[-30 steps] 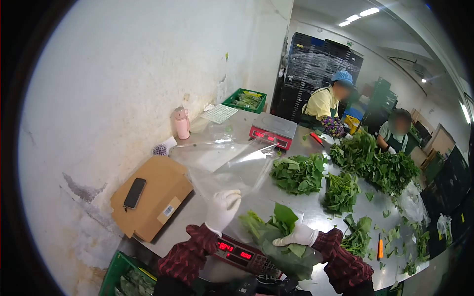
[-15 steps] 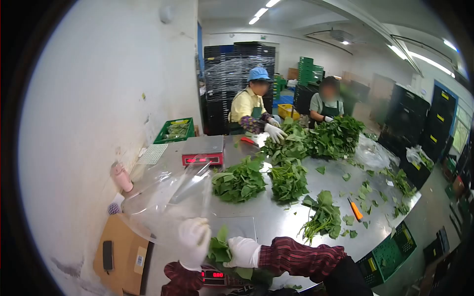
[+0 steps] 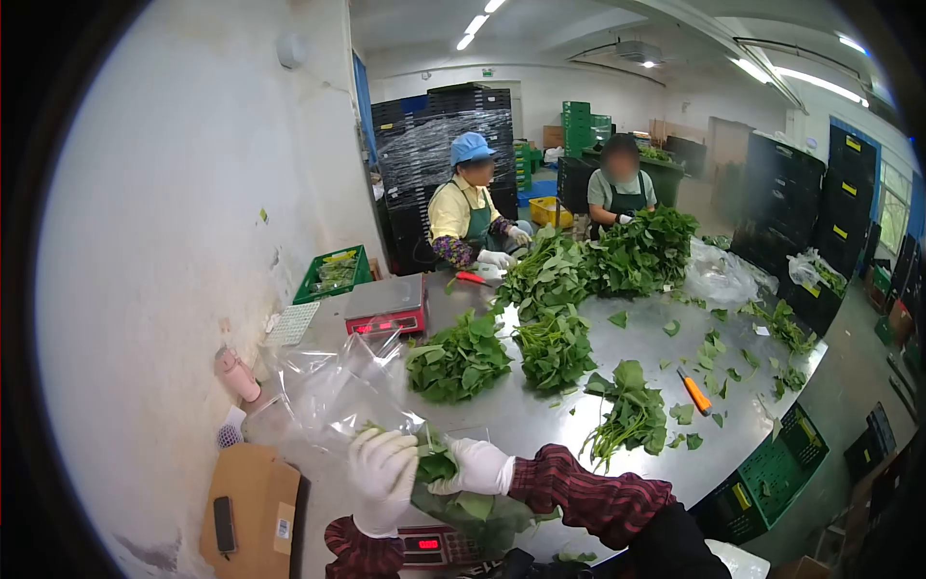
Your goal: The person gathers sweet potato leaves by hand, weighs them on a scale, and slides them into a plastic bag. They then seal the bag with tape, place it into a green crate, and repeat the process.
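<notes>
My left hand (image 3: pixel 382 475), in a white glove, has its fingers closed round the edge of a clear plastic bag (image 3: pixel 338 386) and the tips of some leafy greens. My right hand (image 3: pixel 475 467), also gloved, is closed on the same bunch of leafy greens (image 3: pixel 436 461), whose leaves show between the hands. Just below them, a red scale (image 3: pixel 424 546) shows lit digits, partly hidden by leaves and sleeves. Two bunches of greens (image 3: pixel 458 357) (image 3: pixel 555 349) lie beyond my hands, and a looser bunch (image 3: pixel 632 415) lies to the right.
An orange-handled knife (image 3: pixel 694 394) lies at the right among loose leaves. Another scale (image 3: pixel 386 304) stands at the back left near a green crate (image 3: pixel 333 275). Two co-workers (image 3: pixel 473 212) (image 3: pixel 620 183) stand across the metal table by a leafy pile (image 3: pixel 641 251). A cardboard box (image 3: pixel 249 511) is at left.
The bag has come down over the tips of the greens, and my left hand now grips there. The left co-worker's hands have drawn back from the pile. The view has shifted slightly.
</notes>
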Motion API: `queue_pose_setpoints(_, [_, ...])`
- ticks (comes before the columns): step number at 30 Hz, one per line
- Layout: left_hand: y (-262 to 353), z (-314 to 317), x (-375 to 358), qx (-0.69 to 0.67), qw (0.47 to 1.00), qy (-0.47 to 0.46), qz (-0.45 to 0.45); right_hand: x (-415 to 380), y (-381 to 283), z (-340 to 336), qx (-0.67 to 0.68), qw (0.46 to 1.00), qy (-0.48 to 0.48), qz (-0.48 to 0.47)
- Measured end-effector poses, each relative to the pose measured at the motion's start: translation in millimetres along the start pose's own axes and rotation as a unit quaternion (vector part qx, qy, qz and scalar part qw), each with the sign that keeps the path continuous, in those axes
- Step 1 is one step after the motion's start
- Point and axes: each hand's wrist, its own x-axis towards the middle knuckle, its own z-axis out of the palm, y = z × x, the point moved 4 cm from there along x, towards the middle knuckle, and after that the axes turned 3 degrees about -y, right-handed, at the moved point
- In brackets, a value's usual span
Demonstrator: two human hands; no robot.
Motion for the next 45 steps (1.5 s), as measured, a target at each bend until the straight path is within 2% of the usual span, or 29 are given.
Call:
queue_pose_setpoints(2, [12,2,4,0.002,1.0,-0.023,0.008,2,6,4,0.042,0.999,0.002,-0.022])
queue_pose_setpoints(4, [18,5,7,-0.013,0.997,-0.041,0.056,2,2,2,0.081,0.988,0.089,-0.1])
queue_pose_setpoints(5, [14,3,6,-0.005,0.998,-0.034,0.048,3,7,4,0.046,0.996,0.056,-0.044])
queue_pose_setpoints(8, [11,-6,5,0.009,0.999,-0.016,0.043,1,-2,-1,0.005,0.998,0.06,-0.012])
queue_pose_setpoints(9, [17,0,4,-0.013,0.997,-0.026,0.068,-4,-10,-5,0.039,0.991,0.102,-0.073])
queue_pose_setpoints(10, [25,4,7,-0.013,0.997,-0.027,0.07,2,5,11,0.041,0.991,0.104,-0.073])
queue_pose_setpoints(11, [35,12,8,-0.004,0.991,-0.086,0.102,16,35,38,0.278,0.954,0.082,-0.073])
queue_pose_setpoints(12, [43,16,8,0.006,0.981,-0.142,0.133,10,21,27,0.183,0.97,0.092,-0.129])
queue_pose_setpoints(13, [48,10,9,0.009,0.981,-0.141,0.133,3,6,14,0.088,0.972,0.112,-0.184])
queue_pose_setpoints(14, [53,-5,11,0.052,0.988,-0.085,0.122,3,1,12,0.087,0.972,0.113,-0.188])
queue_pose_setpoints(16, [63,-30,8,0.133,0.986,0.027,0.1,5,-2,7,0.321,0.939,0.068,-0.102])
queue_pose_setpoints(17, [62,-41,-7,0.134,0.982,0.074,0.111,1,-7,-4,0.259,0.962,0.05,-0.065])
queue_pose_setpoints(18, [64,-39,-16,0.135,0.982,0.074,0.112,-4,-15,-15,0.259,0.962,0.051,-0.066])
queue_pose_setpoints(20, [54,-31,-26,0.103,0.99,0.093,-0.028,-8,-20,-26,0.396,0.917,0.043,-0.021])
queue_pose_setpoints(21, [47,-24,-31,0.081,0.991,0.048,-0.09,-7,-22,-29,0.474,0.877,0.056,-0.057])
queue_pose_setpoints(22, [44,-16,-38,0.083,0.991,0.048,-0.09,-7,-23,-28,0.476,0.876,0.055,-0.059])
queue_pose_setpoints(24, [27,-2,-51,-0.139,0.958,0.109,-0.226,-9,-21,-31,0.426,0.896,0.115,-0.057])
queue_pose_setpoints(26, [24,-3,-52,-0.118,0.97,0.102,-0.189,-10,-22,-35,0.385,0.915,0.1,-0.063])
queue_pose_setpoints(28, [36,-11,-39,-0.04,0.987,0.098,-0.122,-10,-26,-34,0.484,0.869,0.091,-0.055])
queue_pose_setpoints(29, [43,-13,-34,-0.039,0.987,0.097,-0.122,-10,-27,-32,0.485,0.868,0.09,-0.056])
queue_pose_setpoints(31, [72,-14,-22,-0.03,0.996,0.068,-0.045,-13,-34,-36,0.331,0.917,0.195,-0.103])
queue_pose_setpoints(34, [93,4,-23,-0.041,0.997,-0.03,0.055,-3,-24,-24,0.276,0.925,0.23,-0.126])
queue_pose_setpoints(35, [93,5,-29,-0.04,0.997,-0.032,0.057,-3,-21,-22,0.273,0.925,0.23,-0.13])
queue_pose_setpoints(36, [89,5,-38,-0.057,0.997,-0.033,0.026,-2,-20,-22,0.269,0.926,0.23,-0.134])
queue_pose_setpoints(38, [84,2,-53,-0.072,0.997,-0.034,-0.003,-8,-20,-33,0.187,0.953,0.234,-0.053])
queue_pose_setpoints(39, [79,-2,-59,-0.067,0.997,-0.038,-0.027,-8,-17,-37,0.188,0.953,0.233,-0.055])
queue_pose_setpoints(42, [65,-17,-73,-0.055,0.996,-0.039,-0.066,-4,-5,-39,0.37,0.921,0.107,-0.062])
queue_pose_setpoints(44, [46,-30,-85,-0.01,0.987,-0.033,-0.155,-8,-9,-44,0.387,0.92,0.063,-0.018])
queue_pose_setpoints(45, [34,-34,-87,-0.123,0.958,0.08,-0.247,-12,-14,-47,0.408,0.912,0.035,0.014])
